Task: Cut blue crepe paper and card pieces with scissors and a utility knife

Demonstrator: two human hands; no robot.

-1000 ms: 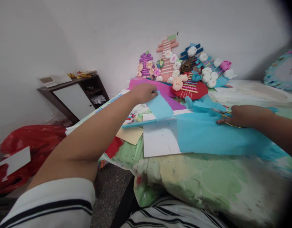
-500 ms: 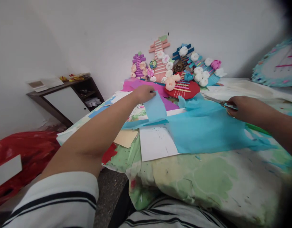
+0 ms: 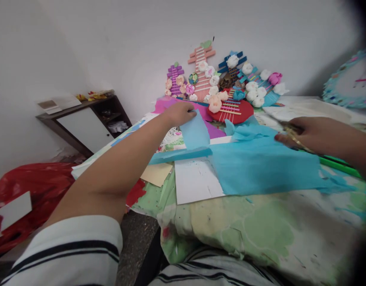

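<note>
My left hand (image 3: pixel 183 114) pinches the top edge of a light blue piece of crepe paper (image 3: pixel 196 133), which hangs down over the table. In my right hand (image 3: pixel 305 133) is a pair of scissors (image 3: pixel 285 126), blades pointing left toward the back of the table. Below it spreads a large turquoise crepe paper sheet (image 3: pixel 266 167). A narrow turquoise strip (image 3: pixel 179 155) runs leftward from that sheet. Under the sheet's left part lies a white board (image 3: pixel 194 180) with dark marks.
Decorated craft instruments with paper flowers (image 3: pixel 200 75) lean on the wall; a red one (image 3: pixel 230 111) lies before them. A stained green cloth (image 3: pixel 245 226) covers the table. At left stand a low cabinet (image 3: pixel 81 129) and a red plastic bag (image 3: pixel 36 182).
My right hand has turned and drawn the scissors away from the turquoise sheet's right side. My left hand keeps its pinch on the light blue piece. The view has shifted slightly.
</note>
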